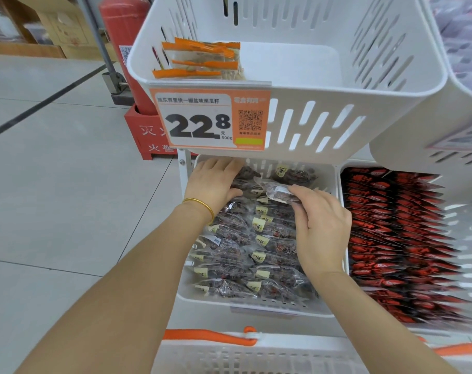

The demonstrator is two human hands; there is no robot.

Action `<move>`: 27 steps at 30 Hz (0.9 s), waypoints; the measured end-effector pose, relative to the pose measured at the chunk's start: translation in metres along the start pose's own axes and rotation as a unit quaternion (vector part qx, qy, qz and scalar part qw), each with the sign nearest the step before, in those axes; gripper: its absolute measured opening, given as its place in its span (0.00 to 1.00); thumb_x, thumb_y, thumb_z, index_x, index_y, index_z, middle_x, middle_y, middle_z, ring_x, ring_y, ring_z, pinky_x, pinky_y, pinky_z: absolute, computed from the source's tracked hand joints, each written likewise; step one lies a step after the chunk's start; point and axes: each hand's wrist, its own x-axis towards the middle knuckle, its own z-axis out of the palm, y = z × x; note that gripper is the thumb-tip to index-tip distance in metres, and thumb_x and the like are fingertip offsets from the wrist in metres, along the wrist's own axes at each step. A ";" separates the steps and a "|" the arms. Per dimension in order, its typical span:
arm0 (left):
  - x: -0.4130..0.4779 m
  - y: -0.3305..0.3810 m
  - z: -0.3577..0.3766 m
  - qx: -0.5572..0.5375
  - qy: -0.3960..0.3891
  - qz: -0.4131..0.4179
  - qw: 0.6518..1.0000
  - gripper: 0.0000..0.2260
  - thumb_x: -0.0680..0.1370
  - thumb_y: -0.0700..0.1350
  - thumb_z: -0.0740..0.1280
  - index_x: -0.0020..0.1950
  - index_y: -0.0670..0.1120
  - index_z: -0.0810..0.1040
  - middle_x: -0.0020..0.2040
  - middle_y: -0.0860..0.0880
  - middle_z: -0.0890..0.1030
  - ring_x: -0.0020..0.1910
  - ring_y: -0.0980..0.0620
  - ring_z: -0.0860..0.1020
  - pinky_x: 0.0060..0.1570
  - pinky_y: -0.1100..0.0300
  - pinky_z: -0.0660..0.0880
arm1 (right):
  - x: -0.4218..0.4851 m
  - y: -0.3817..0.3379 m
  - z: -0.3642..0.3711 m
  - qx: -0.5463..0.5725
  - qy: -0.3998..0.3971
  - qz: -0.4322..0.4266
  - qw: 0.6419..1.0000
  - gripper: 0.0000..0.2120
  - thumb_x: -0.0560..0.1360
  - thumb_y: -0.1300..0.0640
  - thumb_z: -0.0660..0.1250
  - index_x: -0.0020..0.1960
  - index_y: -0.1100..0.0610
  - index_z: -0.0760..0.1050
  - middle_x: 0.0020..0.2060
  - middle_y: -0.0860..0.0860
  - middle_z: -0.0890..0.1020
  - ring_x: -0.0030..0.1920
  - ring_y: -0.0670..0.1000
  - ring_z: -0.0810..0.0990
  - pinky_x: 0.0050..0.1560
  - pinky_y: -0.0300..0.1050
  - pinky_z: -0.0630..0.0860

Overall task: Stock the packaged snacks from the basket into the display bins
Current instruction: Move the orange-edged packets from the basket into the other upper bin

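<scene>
White plastic makes up the lower bin (256, 306) in front of us, and it is nearly full of dark snack packets (237, 238), clear bags with small cream labels, lying in overlapping rows from the front rim to the back wall. Our left hand (210, 184) lies at the back left of this bin with its fingers stretched out flat, pressing on the packets there and grasping nothing; a gold bangle (199, 205) sits on that wrist. Our right hand (321, 228) is over the middle of the bin, and its fingertips pinch one clear packet (278, 191) by its near end. That packet is tilted and sits above the rows near the back, just beside the left hand's fingers.

Above this bin we see the upper bin (324, 103), also white with slotted walls, holding a few orange packets (199, 59) in its left corner. A price tag (210, 120) reading 22.8 hangs on its front. To the right, a neighbouring bin is packed with red packets (391, 238) set on edge. At the bottom edge we see the rim of a white basket (229, 357) with an orange handle (208, 336); we cannot tell what is in it. A red fire extinguisher (121, 36) stands on the floor behind, to the left.
</scene>
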 end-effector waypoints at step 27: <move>0.005 0.025 0.008 0.077 -0.143 -0.097 0.982 0.31 0.75 0.69 0.44 0.74 0.54 0.56 0.69 0.43 0.67 0.66 0.42 0.66 0.61 0.49 0.64 | 0.004 0.008 -0.008 0.007 0.013 0.017 1.000 0.13 0.76 0.61 0.63 0.58 0.52 0.79 0.49 0.47 0.82 0.53 0.48 0.73 0.51 0.46 0.65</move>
